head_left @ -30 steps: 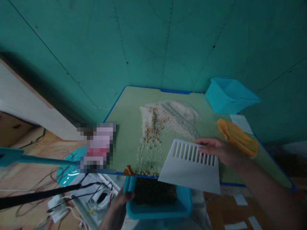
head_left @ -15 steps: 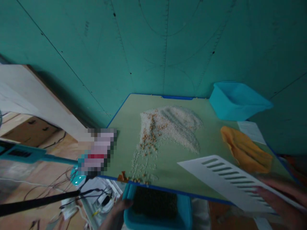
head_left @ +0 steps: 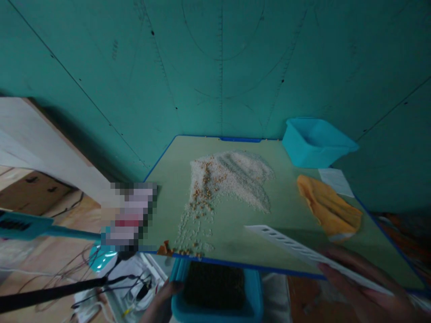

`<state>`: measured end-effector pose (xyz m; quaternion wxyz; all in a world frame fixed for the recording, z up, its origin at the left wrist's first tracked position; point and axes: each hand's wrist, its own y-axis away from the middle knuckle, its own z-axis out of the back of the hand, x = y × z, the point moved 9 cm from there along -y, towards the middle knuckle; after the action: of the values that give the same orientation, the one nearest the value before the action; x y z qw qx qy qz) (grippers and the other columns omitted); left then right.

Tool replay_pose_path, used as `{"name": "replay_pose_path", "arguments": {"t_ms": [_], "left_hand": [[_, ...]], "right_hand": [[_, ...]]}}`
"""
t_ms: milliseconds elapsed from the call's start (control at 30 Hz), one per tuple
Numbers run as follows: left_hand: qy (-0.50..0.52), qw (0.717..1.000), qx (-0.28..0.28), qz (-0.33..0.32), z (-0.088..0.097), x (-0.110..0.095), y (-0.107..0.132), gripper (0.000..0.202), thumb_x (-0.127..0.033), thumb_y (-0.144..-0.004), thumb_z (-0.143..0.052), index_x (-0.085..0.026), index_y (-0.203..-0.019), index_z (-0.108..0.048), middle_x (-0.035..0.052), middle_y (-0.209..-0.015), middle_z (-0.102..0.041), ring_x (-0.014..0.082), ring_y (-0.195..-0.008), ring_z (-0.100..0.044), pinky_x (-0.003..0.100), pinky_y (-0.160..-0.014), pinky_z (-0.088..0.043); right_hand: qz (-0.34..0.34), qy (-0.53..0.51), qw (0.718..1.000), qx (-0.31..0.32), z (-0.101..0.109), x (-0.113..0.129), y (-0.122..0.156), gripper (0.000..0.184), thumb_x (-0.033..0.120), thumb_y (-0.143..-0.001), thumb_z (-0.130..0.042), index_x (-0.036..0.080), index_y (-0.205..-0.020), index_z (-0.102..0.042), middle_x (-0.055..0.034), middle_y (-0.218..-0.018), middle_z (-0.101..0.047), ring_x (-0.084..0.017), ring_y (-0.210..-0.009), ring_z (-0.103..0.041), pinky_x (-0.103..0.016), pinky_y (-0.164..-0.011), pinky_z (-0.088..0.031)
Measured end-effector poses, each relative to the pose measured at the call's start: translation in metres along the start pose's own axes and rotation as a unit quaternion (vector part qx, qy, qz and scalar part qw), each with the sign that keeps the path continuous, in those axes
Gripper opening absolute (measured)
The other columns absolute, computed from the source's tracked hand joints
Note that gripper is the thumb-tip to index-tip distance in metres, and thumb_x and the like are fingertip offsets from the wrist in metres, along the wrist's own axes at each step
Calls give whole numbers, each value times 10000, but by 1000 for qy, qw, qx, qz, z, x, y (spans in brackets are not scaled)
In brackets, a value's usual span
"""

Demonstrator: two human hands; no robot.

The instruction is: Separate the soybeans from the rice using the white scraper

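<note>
My right hand (head_left: 363, 278) is closed around a white slotted plastic panel (head_left: 296, 249), thumb in front and fingers behind. The panel is tilted almost edge-on above the board's front right part. At the lower left, my left hand (head_left: 163, 298) grips the left rim of a blue bin (head_left: 252, 309) holding dark, grainy material, just below the board's front edge. White grains (head_left: 242, 179) lie heaped mid-board, with small orange-brown balls (head_left: 205, 193) among them on the left. A thin trail of grains and balls runs to the front edge.
The pale green board (head_left: 235, 242) has a blue edge. A blue tub (head_left: 316, 143) stands at its back right, near a folded orange cloth (head_left: 330, 206) and white paper (head_left: 336, 181). Cables and a black pole (head_left: 50, 294) are at left. A green wall rises behind.
My right hand has turned the slotted panel from showing its broad face to nearly edge-on. The view has shifted slightly right. My left hand stays at the bin's rim.
</note>
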<state>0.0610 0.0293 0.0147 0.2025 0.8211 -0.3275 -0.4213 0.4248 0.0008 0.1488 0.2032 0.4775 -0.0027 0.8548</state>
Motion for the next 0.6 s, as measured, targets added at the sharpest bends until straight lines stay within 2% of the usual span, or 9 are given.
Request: {"name": "replay_pose_path", "arguments": {"t_ms": [33,133,200,300,367,433,500,600], "left_hand": [[-9,1000,6,-1,-1,0,-1,266,-280,-730,-576,-213,-938,-728,31,-950,-758,318,-1183,-476,425,-1032,-261],[-36,999,9,-4,0,0,-3,258,-273,-736,-582,-197,-937,-726,36,-983,-749,305,-1228,-423,423,-1044,-247],[-34,999,17,-3,-1,1,-3,271,-291,-731,-607,-198,-962,-716,41,-1024,-736,300,-1250,-394,424,-1051,-237],[-27,998,55,6,-6,3,-2,316,-322,-743,-606,-222,-1032,-685,39,-1075,-716,276,-1266,-372,406,-1063,-213],[-37,996,78,1,-9,3,-2,364,-278,-763,-581,-243,-1122,-630,19,-1107,-703,245,-1272,-365,373,-1068,-195],[-44,995,87,-18,-8,1,-3,418,-204,-771,-537,-249,-1185,-579,-5,-1114,-700,227,-1268,-374,351,-1065,-195],[-34,995,82,-34,-5,0,-4,417,-168,-768,-495,-241,-1166,-595,-18,-1087,-712,233,-1253,-397,352,-1052,-217],[-25,997,69,-31,-3,2,-6,362,-196,-744,-507,-234,-1067,-666,-20,-1029,-734,267,-1230,-423,376,-1027,-255]], "right_hand": [[17,-1,1000,-20,3,9,-2,97,484,-664,-569,546,-696,-637,27,-888,-702,-320,-935,-614,-427,-806,-524],[24,8,999,-23,4,21,-6,80,449,-656,-594,483,-654,-666,6,-823,-714,-327,-892,-633,-442,-814,-527],[7,5,999,-34,4,17,-4,96,465,-670,-583,459,-681,-679,3,-838,-716,-327,-896,-635,-448,-840,-519],[-16,-16,992,-121,9,4,8,119,481,-696,-562,440,-695,-674,-7,-843,-713,-325,-921,-627,-453,-873,-496],[-12,-39,989,-140,1,0,18,124,483,-693,-571,413,-639,-658,-21,-817,-708,-327,-900,-630,-466,-854,-493],[5,-61,993,-97,-19,3,23,187,487,-675,-593,358,-542,-619,-37,-764,-696,-329,-850,-635,-476,-820,-493],[12,-75,996,-48,-40,11,25,255,490,-667,-612,306,-493,-581,-52,-683,-670,-317,-794,-630,-466,-777,-494],[35,-107,994,-4,-61,34,22,265,511,-678,-611,264,-583,-625,-53,-634,-634,-271,-731,-605,-404,-706,-493]]}}
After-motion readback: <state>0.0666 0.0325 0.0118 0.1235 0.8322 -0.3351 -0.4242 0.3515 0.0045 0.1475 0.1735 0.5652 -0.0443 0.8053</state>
